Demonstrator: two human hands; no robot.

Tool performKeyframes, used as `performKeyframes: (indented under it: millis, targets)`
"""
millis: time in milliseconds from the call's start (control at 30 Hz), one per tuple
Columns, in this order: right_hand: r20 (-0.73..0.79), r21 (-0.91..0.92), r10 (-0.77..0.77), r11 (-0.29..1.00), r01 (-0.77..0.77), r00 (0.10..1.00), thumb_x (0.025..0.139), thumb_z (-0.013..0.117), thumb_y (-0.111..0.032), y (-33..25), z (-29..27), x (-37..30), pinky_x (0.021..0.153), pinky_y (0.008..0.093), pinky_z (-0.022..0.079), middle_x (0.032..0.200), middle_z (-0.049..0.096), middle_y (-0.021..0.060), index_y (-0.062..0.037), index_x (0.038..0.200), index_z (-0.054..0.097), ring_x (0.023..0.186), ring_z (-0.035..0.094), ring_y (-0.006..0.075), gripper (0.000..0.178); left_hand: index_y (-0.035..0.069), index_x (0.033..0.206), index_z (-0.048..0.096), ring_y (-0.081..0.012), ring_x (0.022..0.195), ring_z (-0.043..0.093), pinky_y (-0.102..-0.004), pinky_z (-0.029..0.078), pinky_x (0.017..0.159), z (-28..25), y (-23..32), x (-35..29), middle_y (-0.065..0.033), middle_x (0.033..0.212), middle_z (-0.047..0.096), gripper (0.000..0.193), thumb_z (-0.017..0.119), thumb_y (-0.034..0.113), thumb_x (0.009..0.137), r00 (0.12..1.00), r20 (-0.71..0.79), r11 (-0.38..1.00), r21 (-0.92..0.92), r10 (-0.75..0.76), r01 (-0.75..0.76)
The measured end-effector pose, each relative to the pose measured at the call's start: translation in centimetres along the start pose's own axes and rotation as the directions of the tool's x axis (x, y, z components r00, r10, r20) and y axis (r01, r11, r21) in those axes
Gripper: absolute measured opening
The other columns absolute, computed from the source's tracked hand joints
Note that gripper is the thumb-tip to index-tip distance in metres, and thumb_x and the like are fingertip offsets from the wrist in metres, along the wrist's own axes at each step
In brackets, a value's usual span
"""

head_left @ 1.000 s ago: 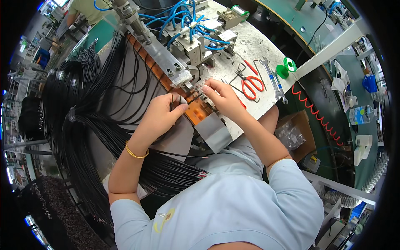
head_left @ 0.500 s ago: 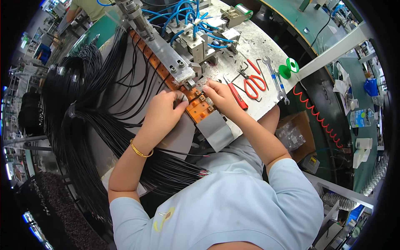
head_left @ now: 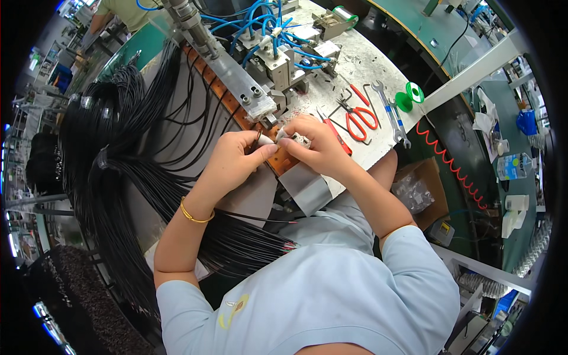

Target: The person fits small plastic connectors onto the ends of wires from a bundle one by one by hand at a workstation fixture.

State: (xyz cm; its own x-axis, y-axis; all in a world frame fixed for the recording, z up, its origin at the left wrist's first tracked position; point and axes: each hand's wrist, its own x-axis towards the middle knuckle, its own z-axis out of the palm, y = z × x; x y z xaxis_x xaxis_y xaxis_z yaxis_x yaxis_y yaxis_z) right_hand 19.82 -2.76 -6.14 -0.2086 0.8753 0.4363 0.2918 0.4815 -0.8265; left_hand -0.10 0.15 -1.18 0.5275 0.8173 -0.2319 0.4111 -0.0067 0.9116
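Nearest is a pale blue shirt (head_left: 307,296), and beyond it black wires (head_left: 242,248) with red tips run beneath the left forearm, which wears a gold bracelet (head_left: 195,214). More wires spread left over a grey sheet (head_left: 186,133), tied at a gathered point. A grey plate (head_left: 306,188) sits at the near end of an orange rail (head_left: 239,119) that lies along the counter's left edge. Above that near end the 2 hands meet, fingertips almost touching. The left hand (head_left: 234,161) is closed in a pinch on a dark wire (head_left: 258,139), which shows at its fingertips over the rail. The right hand (head_left: 313,145) has thumb and forefinger drawn together; what lies between them is too small to make out. Past the right hand, on the counter (head_left: 378,68), lie a red-handled tool (head_left: 339,139), red-handled cutters (head_left: 362,124) and, near the right edge, 2 wrenches (head_left: 390,112) with blue wrapping, beside a green spool (head_left: 405,99). A metal bar (head_left: 244,94) reaches over the rail just past the fingertips. Farther back stands a machine (head_left: 281,68) with blue tubes (head_left: 260,26), then a wire reel (head_left: 343,16) at the counter's far edge. At far left is another person (head_left: 127,13).
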Motion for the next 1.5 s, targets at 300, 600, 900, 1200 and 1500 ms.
performKeyframes:
  millis: [300,600,900,1200,1500]
  targets:
    - [-0.021,-0.427,-0.193,0.889,0.166,0.981,0.078,0.062,-0.007,-1.3,0.5,-0.2,0.077,0.0346,0.041,0.078,0.059,0.0072,-0.0031,0.084,0.059,0.081,0.056,0.0227,0.008,-0.003,0.079,0.059,-0.0051,0.058,0.044,-0.0242,0.037,0.052,0.6,0.1,-0.3,-0.002,0.063,0.053,0.018,0.062,0.014,0.085,0.991,-0.112,0.993,0.097,0.08,-0.069]
    - [0.031,0.049,0.096,0.994,-0.097,0.995,0.09,0.055,-0.02,0.2,0.0,0.4,0.075,0.0339,0.041,0.077,0.056,0.0083,-0.002,0.086,0.056,0.078,0.054,0.024,0.018,-0.002,0.084,0.061,-0.0066,0.057,0.043,-0.0253,0.037,0.053,0.5,-0.4,0.0,-0.0031,0.064,0.054,0.023,0.061,0.02,0.088,0.982,-0.027,0.981,-0.041,0.189,-0.19]
    - [-0.01,-0.146,0.065,0.987,-0.065,0.998,0.093,0.053,-0.02,-0.6,-0.2,0.1,0.071,0.0322,0.04,0.075,0.054,0.0082,-0.0003,0.085,0.054,0.074,0.051,0.0215,0.022,-0.002,0.091,0.063,-0.003,0.064,0.047,-0.0208,0.04,0.057,-1.1,0.5,0.0,0.0049,0.073,0.057,0.017,0.062,0.016,0.09,0.999,-0.018,0.994,-0.104,-0.039,0.037]
    - [-0.113,-0.125,0.196,0.97,-0.21,0.974,0.088,0.053,-0.016,2.2,-0.2,0.0,0.061,0.0402,0.041,0.067,0.053,0.0159,0.0004,0.079,0.055,0.066,0.053,0.0317,0.019,-0.004,0.085,0.061,-0.0223,0.058,0.056,-0.0333,0.043,0.057,-0.8,-0.6,-0.1,-0.0135,0.068,0.061,0.021,0.064,0.017,0.084,0.992,-0.05,0.954,0.284,0.116,-0.097]
    - [-0.026,-0.037,0.183,0.982,-0.184,0.983,0.087,0.055,-0.017,3.6,0.3,-0.1,0.06,0.04,0.041,0.066,0.052,0.0154,0.0007,0.077,0.053,0.064,0.053,0.0309,0.021,-0.004,0.086,0.06,-0.0131,0.063,0.055,-0.0272,0.044,0.058,-0.3,-1.0,0.0,-0.0067,0.069,0.059,0.018,0.064,0.013,0.084,0.99,-0.083,0.892,0.447,0.11,-0.062]
